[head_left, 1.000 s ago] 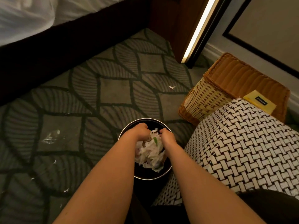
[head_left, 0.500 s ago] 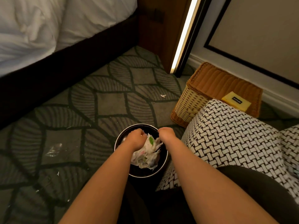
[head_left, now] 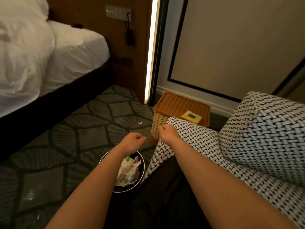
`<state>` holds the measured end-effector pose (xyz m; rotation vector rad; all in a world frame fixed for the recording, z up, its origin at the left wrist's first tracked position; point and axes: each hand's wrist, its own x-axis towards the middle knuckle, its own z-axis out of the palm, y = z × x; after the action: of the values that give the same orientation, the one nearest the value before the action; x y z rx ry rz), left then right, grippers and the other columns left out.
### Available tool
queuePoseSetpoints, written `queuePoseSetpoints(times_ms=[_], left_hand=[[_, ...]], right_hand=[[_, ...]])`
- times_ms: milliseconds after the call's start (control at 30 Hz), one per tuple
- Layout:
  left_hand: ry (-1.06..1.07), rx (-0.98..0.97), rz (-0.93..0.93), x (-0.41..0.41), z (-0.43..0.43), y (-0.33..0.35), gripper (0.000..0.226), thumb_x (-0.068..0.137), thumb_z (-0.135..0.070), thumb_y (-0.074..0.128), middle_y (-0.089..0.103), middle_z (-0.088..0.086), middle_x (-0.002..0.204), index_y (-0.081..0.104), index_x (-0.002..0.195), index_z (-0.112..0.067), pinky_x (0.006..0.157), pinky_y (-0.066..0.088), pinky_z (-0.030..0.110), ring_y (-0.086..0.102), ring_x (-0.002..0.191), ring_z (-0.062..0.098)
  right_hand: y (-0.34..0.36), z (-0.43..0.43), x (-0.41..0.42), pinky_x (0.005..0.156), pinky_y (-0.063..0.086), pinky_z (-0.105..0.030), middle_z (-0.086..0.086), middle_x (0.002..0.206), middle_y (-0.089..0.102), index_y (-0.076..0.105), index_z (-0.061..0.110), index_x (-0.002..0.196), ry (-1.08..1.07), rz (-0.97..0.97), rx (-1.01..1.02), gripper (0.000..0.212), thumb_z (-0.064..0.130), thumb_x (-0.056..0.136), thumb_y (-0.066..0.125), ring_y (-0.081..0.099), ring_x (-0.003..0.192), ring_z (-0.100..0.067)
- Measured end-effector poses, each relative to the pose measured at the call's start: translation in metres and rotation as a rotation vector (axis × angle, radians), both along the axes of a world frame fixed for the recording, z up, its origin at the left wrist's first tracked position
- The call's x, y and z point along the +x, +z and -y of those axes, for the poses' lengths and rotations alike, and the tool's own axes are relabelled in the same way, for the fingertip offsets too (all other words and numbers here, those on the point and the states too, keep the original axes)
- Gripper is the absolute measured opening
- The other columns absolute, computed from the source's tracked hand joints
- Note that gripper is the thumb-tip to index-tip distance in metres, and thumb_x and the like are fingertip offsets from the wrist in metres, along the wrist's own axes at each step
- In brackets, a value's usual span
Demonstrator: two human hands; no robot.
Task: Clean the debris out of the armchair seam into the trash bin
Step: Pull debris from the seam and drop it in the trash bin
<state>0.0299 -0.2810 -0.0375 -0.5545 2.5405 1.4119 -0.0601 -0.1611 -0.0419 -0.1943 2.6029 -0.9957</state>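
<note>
A round black trash bin (head_left: 141,176) stands on the carpet below my arms, filled with crumpled white paper and scraps (head_left: 127,171). The black-and-white woven armchair (head_left: 247,146) fills the right side; its seam is not visible. My left hand (head_left: 132,141) hovers above the bin's far rim with fingers curled loosely and nothing visible in it. My right hand (head_left: 166,133) is raised beside the armchair's front corner, curled into a loose fist, also with nothing visible in it.
A wicker basket (head_left: 178,111) with a yellow card (head_left: 191,116) on its lid stands behind the armchair corner. A bed (head_left: 41,63) lies at the left. Small white scraps (head_left: 140,123) dot the patterned carpet. A lit strip runs up the wall.
Both hands have lifted out of the trash bin and moved up and away from it, leaving the paper wad inside. The camera has tilted up, showing more of the bed and wall.
</note>
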Motion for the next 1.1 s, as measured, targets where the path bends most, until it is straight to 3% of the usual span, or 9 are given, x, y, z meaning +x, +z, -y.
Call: queuePoseSetpoints(times_ms=[133,233,333,533,667,800,933,1033,1100], left_hand=[[-0.143,-0.068,-0.118,0.008,-0.044,0.036,0.024,0.094,-0.027,0.047,0.062,0.000,0.094,0.063,0.105,-0.014,0.084,0.045,0.031,0.058,0.094,0.017],[-0.211,-0.108,-0.183,0.016,-0.079,0.057,0.023,0.093,-0.029,0.047,0.063,0.000,0.094,0.063,0.104,-0.016,0.080,0.045,0.030,0.058,0.091,0.017],[-0.299,-0.140,-0.241,0.025,-0.118,0.070,0.018,0.093,-0.029,0.047,0.061,-0.002,0.096,0.060,0.101,-0.020,0.078,0.043,0.026,0.056,0.093,0.015],[-0.531,-0.167,-0.302,0.049,-0.196,0.087,0.020,0.094,-0.030,0.045,0.056,-0.008,0.099,0.059,0.106,-0.021,0.075,0.039,0.021,0.053,0.095,0.009],[-0.679,-0.093,-0.258,0.067,-0.237,0.082,0.021,0.094,-0.032,0.045,0.059,-0.007,0.107,0.059,0.106,-0.023,0.081,0.038,0.020,0.053,0.100,0.007],[-0.791,-0.029,-0.198,0.089,-0.276,0.074,0.017,0.094,-0.034,0.047,0.060,-0.009,0.104,0.059,0.102,-0.027,0.079,0.043,0.019,0.056,0.098,0.006],[-0.874,0.027,-0.117,0.113,-0.312,0.064,0.020,0.093,-0.036,0.046,0.059,-0.010,0.105,0.060,0.106,-0.028,0.083,0.048,0.026,0.056,0.099,0.007],[-0.977,0.033,-0.064,0.132,-0.342,0.049,0.018,0.094,-0.036,0.044,0.058,-0.012,0.106,0.058,0.104,-0.031,0.081,0.045,0.022,0.055,0.099,0.005],[-1.024,0.035,-0.019,0.140,-0.357,0.039,0.021,0.094,-0.036,0.044,0.058,-0.011,0.107,0.057,0.108,-0.030,0.082,0.044,0.022,0.054,0.099,0.004]], right_hand=[[0.029,-0.052,0.012,0.069,0.043,-0.038,-0.005,0.068,0.048,0.045,0.013,0.061,0.047,-0.014,-0.003,0.035,0.019,0.095,0.040,0.049,0.068,-0.022],[0.042,-0.097,0.023,0.071,0.046,-0.037,-0.018,0.087,0.061,0.059,0.002,0.080,0.043,-0.004,-0.009,0.028,0.018,0.095,0.041,0.059,0.081,-0.029],[0.050,-0.144,0.039,0.060,0.042,-0.023,-0.019,0.107,0.063,0.061,-0.001,0.104,0.038,0.008,0.001,0.029,0.018,0.097,0.041,0.058,0.078,-0.018],[0.056,-0.242,0.081,0.082,0.048,-0.032,0.001,0.102,0.062,0.061,0.017,0.103,0.030,0.034,0.053,0.023,0.030,0.096,0.044,0.060,0.089,-0.010],[0.052,-0.297,0.120,0.074,0.047,-0.026,0.008,0.098,0.060,0.059,0.021,0.108,-0.006,0.048,0.049,0.022,0.031,0.096,0.043,0.060,0.087,-0.006],[0.037,-0.352,0.166,0.088,0.048,-0.031,0.005,0.110,0.061,0.056,0.019,0.119,-0.079,0.075,0.119,0.030,0.032,0.096,0.044,0.059,0.089,-0.007],[0.020,-0.411,0.215,0.080,0.043,-0.021,0.005,0.115,0.060,0.053,0.021,0.124,-0.203,0.151,0.213,0.031,0.031,0.097,0.044,0.057,0.094,-0.007],[0.010,-0.447,0.243,0.074,0.045,-0.019,0.001,0.113,0.062,0.056,0.020,0.120,-0.276,0.218,0.292,0.026,0.025,0.097,0.045,0.058,0.087,-0.006],[0.007,-0.463,0.251,0.084,0.049,-0.025,-0.001,0.120,0.059,0.057,0.018,0.119,-0.305,0.230,0.366,0.026,0.018,0.096,0.047,0.059,0.092,-0.010]])
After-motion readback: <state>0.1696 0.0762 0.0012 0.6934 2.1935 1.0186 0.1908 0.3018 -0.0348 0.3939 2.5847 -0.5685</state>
